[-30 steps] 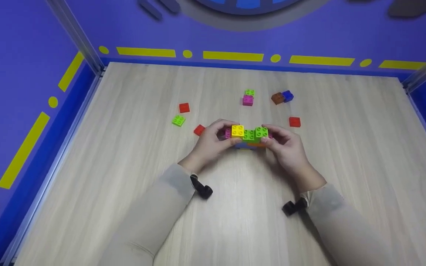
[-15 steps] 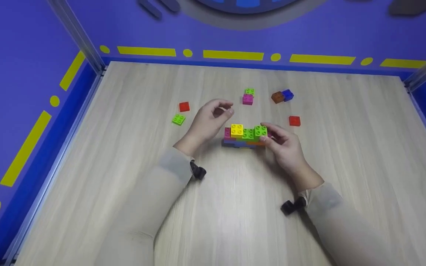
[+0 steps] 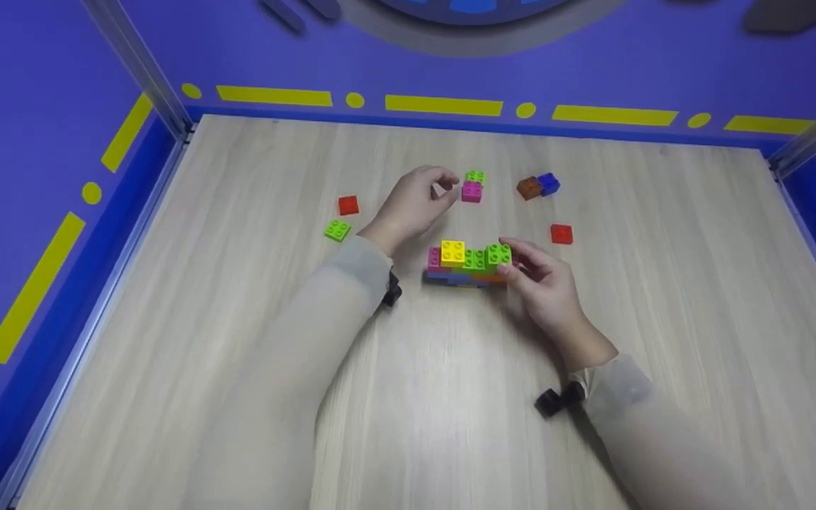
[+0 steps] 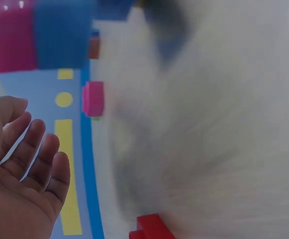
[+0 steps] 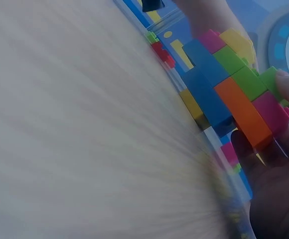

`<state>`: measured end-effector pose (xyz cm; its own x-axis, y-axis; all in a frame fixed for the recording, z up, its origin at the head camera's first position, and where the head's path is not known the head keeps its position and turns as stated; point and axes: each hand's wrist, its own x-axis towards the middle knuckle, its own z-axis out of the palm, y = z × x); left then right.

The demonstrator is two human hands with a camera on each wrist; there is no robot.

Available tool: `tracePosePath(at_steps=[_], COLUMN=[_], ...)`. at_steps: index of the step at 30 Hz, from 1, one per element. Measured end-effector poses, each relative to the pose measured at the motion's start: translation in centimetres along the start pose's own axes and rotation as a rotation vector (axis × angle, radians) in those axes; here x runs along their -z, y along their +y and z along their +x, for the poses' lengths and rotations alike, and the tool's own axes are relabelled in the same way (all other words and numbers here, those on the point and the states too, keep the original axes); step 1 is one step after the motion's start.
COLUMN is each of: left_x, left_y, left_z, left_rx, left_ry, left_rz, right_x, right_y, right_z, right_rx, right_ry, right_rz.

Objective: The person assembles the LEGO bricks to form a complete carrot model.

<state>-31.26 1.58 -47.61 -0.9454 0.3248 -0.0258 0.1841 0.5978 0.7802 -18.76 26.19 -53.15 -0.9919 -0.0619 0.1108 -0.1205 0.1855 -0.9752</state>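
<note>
My right hand [image 3: 546, 287] grips the right end of a built-up block structure [image 3: 475, 262], thumb on its green corner brick. In the right wrist view, the structure [image 5: 234, 94] shows blue, orange, green, magenta and yellow bricks stacked in layers, with a yellow brick [image 5: 193, 107] at the bottom. My left hand [image 3: 415, 205] hovers beyond it with fingers loosely bent and nothing in them. Its fingertips are just left of a magenta brick [image 3: 472, 192], which stands against a lime green brick [image 3: 476, 176]. The left wrist view shows that palm [image 4: 22, 179] bare.
Toward the back right, a brown brick [image 3: 529, 188] touches a blue brick [image 3: 549, 183]. One red brick [image 3: 562, 234] lies at right; another red brick [image 3: 348, 205] and a lime brick [image 3: 337, 230] lie at left. Blue walls [image 3: 450, 71] border the table.
My left hand has let go of the structure's left end and moved up and away, then rightward to the magenta brick. My right hand has kept its grip.
</note>
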Motion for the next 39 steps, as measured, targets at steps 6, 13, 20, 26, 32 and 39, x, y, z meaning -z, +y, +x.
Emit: tracePosePath(at_steps=[6, 13, 20, 26, 32, 39], left_x=[-0.6, -1.1, -1.8, -1.9, -1.8, -1.1], left_y=[0.3, 0.7, 0.8, 0.4, 0.2, -0.1], left_z=[1.8, 3.3, 3.4, 3.5, 3.6, 3.4], left_rx=[0.073, 0.098, 0.09, 0.107, 0.065, 0.061], left_ry=[-0.06, -0.084, -0.103, -0.086, -0.069, -0.076], left_rz=[0.089, 0.13, 0.21, 0.252, 0.26, 0.139], right_x=[-0.2, -0.2, -0.2, -0.2, -0.2, -0.1], right_y=[-0.1, -0.2, 0.1, 0.1, 0.1, 0.0], right_z=[-0.2, -0.3, -0.5, -0.3, -0.2, -0.1], right_rx=[-0.001, 0.004, -0.016, -0.025, -0.023, -0.039], right_ry=[0.012, 0.012, 0.006, -0.002, 0.003, 0.004], right_rz=[0.023, 0.039, 0.047, 0.044, 0.045, 0.029])
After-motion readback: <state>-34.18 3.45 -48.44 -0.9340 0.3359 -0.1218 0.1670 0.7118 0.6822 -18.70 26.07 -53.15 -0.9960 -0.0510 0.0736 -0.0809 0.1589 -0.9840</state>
